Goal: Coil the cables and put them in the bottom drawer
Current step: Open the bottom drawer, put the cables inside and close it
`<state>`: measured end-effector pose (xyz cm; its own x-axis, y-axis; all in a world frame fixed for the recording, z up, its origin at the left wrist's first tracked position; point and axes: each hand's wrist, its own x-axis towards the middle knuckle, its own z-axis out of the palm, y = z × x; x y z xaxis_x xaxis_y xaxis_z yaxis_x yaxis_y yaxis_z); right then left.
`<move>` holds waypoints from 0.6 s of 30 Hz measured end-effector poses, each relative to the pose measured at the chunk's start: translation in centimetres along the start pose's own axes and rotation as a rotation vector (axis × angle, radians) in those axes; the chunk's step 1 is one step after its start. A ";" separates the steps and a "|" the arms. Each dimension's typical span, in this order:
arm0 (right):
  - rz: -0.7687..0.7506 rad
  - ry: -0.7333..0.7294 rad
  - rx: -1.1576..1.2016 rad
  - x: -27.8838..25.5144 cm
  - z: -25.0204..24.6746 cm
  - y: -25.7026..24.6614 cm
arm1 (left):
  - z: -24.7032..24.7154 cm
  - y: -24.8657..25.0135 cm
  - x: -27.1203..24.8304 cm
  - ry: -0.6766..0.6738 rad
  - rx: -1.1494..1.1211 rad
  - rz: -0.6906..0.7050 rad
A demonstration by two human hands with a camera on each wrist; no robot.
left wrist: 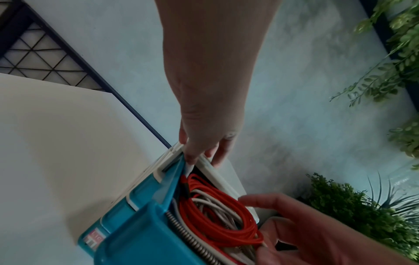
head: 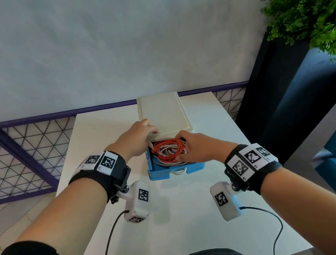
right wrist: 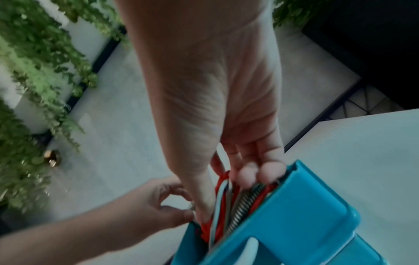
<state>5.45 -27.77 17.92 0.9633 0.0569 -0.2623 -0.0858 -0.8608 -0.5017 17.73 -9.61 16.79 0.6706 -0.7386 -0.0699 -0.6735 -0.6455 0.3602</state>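
Now the white bench (head: pixel 197 220) carries a cream drawer unit (head: pixel 164 115), its blue drawer (head: pixel 158 173) pulled open. Left hand (head: pixel 140 136) grips the unit's front corner. Right hand (head: pixel 198 147) reaches in, fingers curled onto the coiled red and white cables (head: pixel 169 152) lying inside.
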 end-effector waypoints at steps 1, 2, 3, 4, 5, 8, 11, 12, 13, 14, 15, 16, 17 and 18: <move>-0.011 -0.031 0.030 -0.2 -0.3 0.0 | 0.1 0.0 0.0 0.010 0.002 -0.002; -0.024 -0.050 0.051 -0.4 -0.5 0.1 | 0.2 0.0 0.0 0.015 0.002 -0.003; -0.040 -0.053 0.050 -0.6 -0.6 0.2 | 0.2 0.0 0.0 0.020 0.003 -0.004; -0.053 -0.040 0.023 -0.6 -0.6 0.3 | 0.2 0.1 0.0 0.025 0.002 -0.005; -0.067 -0.020 -0.018 -0.5 -0.5 0.5 | 0.2 0.1 0.0 0.032 -0.003 -0.009; -0.095 0.024 -0.088 0.1 -0.2 0.7 | 0.2 0.4 0.1 0.052 -0.012 -0.022; -0.109 0.049 -0.129 0.6 0.0 0.9 | 0.2 0.6 0.0 0.056 -0.004 -0.030; -0.114 0.064 -0.148 0.8 0.1 0.9 | 0.2 0.6 0.0 0.053 -0.004 -0.032; -0.115 0.079 -0.163 1.0 0.1 1.0 | 0.2 0.6 0.0 0.050 -0.002 -0.031; -0.111 0.090 -0.175 1.1 0.2 1.0 | 0.2 0.7 -0.1 0.047 0.005 -0.027; -0.106 0.098 -0.186 1.2 0.4 1.1 | 0.2 0.7 -0.1 0.046 0.015 -0.022; -0.105 0.107 -0.198 1.3 0.5 1.1 | 0.2 0.7 -0.2 0.046 0.024 -0.017; -0.105 0.117 -0.208 1.3 0.6 1.0 | 0.2 0.7 -0.2 0.047 0.029 -0.014; -0.103 0.124 -0.214 1.2 0.7 1.0 | 0.2 0.7 -0.2 0.049 0.031 -0.012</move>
<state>6.38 -28.18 16.54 0.9891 0.0988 -0.1087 0.0576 -0.9416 -0.3317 17.05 -9.94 16.92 0.6923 -0.7211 -0.0283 -0.6743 -0.6603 0.3306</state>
